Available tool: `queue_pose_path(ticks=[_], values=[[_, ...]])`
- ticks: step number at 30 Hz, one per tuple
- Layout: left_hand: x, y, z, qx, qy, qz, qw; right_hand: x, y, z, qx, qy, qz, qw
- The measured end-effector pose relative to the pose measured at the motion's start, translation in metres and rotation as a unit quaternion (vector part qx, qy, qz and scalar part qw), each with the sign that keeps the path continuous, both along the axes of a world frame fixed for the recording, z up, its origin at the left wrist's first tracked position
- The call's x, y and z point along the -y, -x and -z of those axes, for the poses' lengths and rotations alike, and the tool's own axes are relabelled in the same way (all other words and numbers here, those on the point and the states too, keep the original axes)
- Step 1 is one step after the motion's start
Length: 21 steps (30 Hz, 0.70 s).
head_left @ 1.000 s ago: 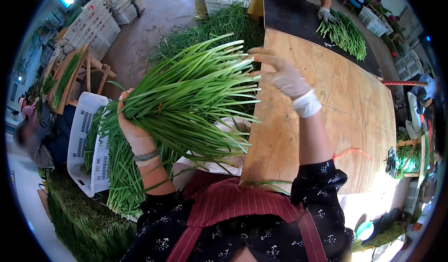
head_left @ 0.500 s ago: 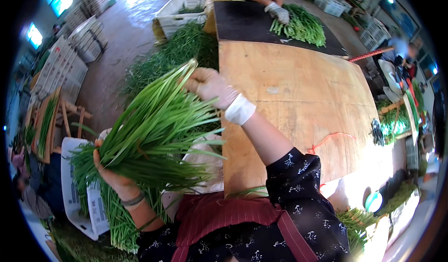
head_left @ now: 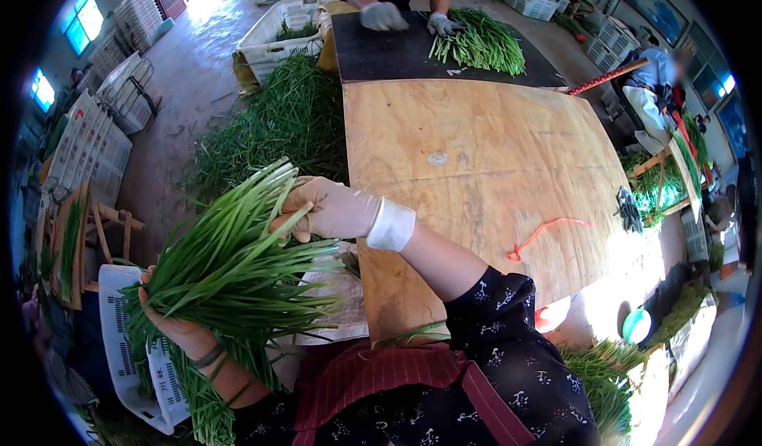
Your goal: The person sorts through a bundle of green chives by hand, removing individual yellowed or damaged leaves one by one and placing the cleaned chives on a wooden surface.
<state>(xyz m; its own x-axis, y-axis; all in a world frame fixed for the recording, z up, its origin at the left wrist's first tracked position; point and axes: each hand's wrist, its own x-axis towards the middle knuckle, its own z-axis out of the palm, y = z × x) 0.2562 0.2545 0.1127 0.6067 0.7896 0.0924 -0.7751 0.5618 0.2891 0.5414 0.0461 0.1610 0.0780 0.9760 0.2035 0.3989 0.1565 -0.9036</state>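
Here the left hand (head_left: 178, 331) grips the bunch of green chives (head_left: 230, 267) at its base; the gloved right hand (head_left: 333, 210) pinches its leaves beside the wooden worktop (head_left: 484, 168)

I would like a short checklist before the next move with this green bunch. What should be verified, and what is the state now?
1. Left hand grips the lower end of the bunch of chives: ok.
2. Gloved right hand rests on the upper stalks: ok.
3. Stalk ends lined up evenly: not ok, they fan out.
4. Bare space on the wooden board: ok.
5. Orange string lies on the board: ok.
6. Other worker's gloved hands far away: ok.
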Motion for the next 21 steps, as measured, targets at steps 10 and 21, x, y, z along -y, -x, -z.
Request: queue_pose_path(ticks=[10,21], values=[[-0.006,-0.008,-0.001,-0.036,-0.031,-0.043,0.998,0.012,0.014,-0.035,0.114,0.098,-0.045,0.988],[-0.044,0.02,0.032,0.053,-0.039,0.0,0.998,0.071,-0.091,-0.079,-0.37,-0.477,-0.086,0.793]])
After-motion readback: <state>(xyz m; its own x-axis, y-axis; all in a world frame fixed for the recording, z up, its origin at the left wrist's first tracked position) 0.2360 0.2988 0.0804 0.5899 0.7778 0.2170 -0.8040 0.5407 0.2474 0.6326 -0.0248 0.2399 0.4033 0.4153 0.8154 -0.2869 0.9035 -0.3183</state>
